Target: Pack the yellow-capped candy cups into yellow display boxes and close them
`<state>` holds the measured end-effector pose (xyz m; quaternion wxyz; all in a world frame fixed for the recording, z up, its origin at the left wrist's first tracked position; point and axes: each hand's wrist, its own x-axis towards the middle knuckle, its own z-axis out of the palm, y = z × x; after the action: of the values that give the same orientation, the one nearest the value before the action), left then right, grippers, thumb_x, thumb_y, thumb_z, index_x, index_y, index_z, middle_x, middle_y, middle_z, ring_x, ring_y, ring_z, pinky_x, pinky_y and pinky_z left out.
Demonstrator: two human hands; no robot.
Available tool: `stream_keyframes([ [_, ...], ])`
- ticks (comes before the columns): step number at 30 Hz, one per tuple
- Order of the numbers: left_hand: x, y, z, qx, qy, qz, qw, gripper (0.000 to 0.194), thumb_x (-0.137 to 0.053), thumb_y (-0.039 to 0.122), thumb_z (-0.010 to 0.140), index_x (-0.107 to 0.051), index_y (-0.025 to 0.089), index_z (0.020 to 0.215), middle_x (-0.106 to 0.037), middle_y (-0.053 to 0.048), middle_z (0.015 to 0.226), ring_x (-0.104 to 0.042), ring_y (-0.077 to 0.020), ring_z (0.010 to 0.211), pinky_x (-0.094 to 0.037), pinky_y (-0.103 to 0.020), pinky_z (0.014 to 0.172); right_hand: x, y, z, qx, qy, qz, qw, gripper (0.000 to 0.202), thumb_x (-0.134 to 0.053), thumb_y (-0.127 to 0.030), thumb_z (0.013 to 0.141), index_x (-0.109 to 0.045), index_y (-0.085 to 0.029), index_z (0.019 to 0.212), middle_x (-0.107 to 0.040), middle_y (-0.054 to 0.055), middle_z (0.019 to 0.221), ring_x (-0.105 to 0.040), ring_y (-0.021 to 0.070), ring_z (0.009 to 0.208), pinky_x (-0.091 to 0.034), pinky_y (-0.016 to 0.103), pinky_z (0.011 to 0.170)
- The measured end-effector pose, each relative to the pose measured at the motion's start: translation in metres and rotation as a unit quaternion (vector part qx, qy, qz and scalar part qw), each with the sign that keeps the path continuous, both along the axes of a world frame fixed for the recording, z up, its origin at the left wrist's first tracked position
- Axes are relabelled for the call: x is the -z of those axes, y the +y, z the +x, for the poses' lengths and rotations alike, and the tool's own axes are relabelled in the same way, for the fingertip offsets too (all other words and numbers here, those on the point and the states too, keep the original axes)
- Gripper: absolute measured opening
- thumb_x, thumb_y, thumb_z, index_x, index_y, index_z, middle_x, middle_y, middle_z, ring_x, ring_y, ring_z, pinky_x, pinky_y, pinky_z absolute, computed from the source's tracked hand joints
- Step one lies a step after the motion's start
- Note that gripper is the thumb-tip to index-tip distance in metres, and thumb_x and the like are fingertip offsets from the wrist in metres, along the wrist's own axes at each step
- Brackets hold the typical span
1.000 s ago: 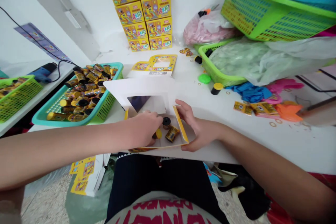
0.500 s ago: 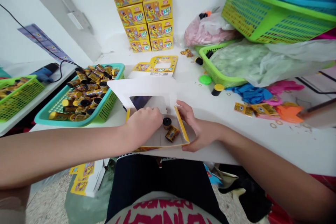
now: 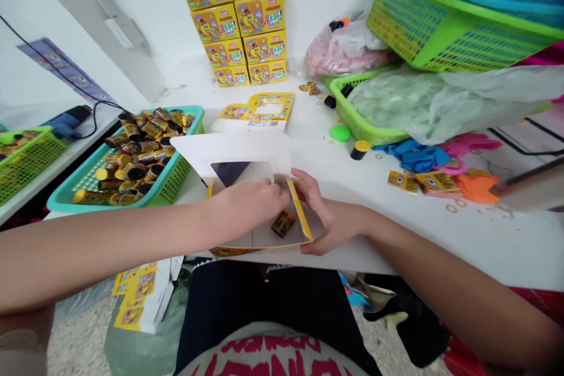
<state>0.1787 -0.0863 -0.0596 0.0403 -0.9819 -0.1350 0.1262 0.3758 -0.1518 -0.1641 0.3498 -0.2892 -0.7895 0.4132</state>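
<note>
An open yellow cardboard box with a white inside lies at the table's front edge, its windowed lid raised. My left hand reaches into it, fingers closed and pointing down near the right wall; whatever they grip is hidden beneath them. One small canister with a yellow printed wrapper lies on its side on the box floor, just below that hand. My right hand grips the box's right side from outside, thumb low near the front corner and fingers curled at the back.
On the left stands a teal basket heaped with similar canisters. Finished-looking yellow boxes are stacked against the wall. A flat box blank lies behind the lid. Rightward are a green basket, a yellow-capped canister and deflated balloons.
My left hand has moved right inside the box, over the spot where a black-ended canister stood; that canister is now hidden. My right hand keeps its hold. The whole view has shifted slightly.
</note>
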Motion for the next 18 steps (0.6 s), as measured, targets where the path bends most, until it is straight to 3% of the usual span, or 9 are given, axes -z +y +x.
stream_keyframes([
  [3,-0.008,0.006,-0.012,-0.014,0.026,0.054,0.998,0.047,-0.042,0.004,0.088,-0.051,0.018,0.132,-0.062,-0.014,0.113,-0.062,-0.0245,0.097,-0.047,-0.032,0.077,-0.001,0.0,-0.001,-0.006,0.015,-0.007,1.0,0.133,-0.081,-0.034,0.067,0.026,-0.035,0.146,-0.002,0.016,0.158,-0.017,0.0306,0.148,-0.023,0.052,0.115],
  [6,-0.012,0.015,-0.018,-0.019,0.021,0.005,1.0,0.045,-0.053,0.011,0.086,-0.053,0.022,0.129,-0.057,-0.013,0.12,-0.06,-0.025,0.102,-0.047,-0.032,0.08,-0.001,0.0,-0.001,-0.014,0.028,-0.014,0.999,0.132,-0.08,-0.033,0.069,0.027,-0.033,0.146,-0.013,0.016,0.156,-0.021,0.0292,0.146,-0.022,0.051,0.116],
  [11,-0.017,0.01,-0.009,-0.045,-0.048,-0.074,0.995,0.036,-0.062,0.026,0.085,-0.057,0.024,0.121,-0.06,-0.004,0.118,-0.065,-0.0197,0.094,-0.048,-0.029,0.078,-0.001,0.001,0.0,0.0,0.001,0.002,1.0,0.134,-0.081,-0.033,0.067,0.028,-0.034,0.146,0.006,0.016,0.158,-0.006,0.0314,0.149,-0.015,0.054,0.117],
  [18,-0.005,0.003,0.001,-0.099,-0.055,-0.113,0.987,0.021,-0.059,0.023,0.085,-0.063,0.02,0.105,-0.071,-0.005,0.096,-0.069,-0.0219,0.084,-0.048,-0.03,0.071,0.001,0.0,0.001,-0.009,0.002,-0.01,1.0,0.133,-0.081,-0.031,0.067,0.027,-0.034,0.146,0.002,0.017,0.158,-0.011,0.0323,0.148,-0.019,0.055,0.116],
])
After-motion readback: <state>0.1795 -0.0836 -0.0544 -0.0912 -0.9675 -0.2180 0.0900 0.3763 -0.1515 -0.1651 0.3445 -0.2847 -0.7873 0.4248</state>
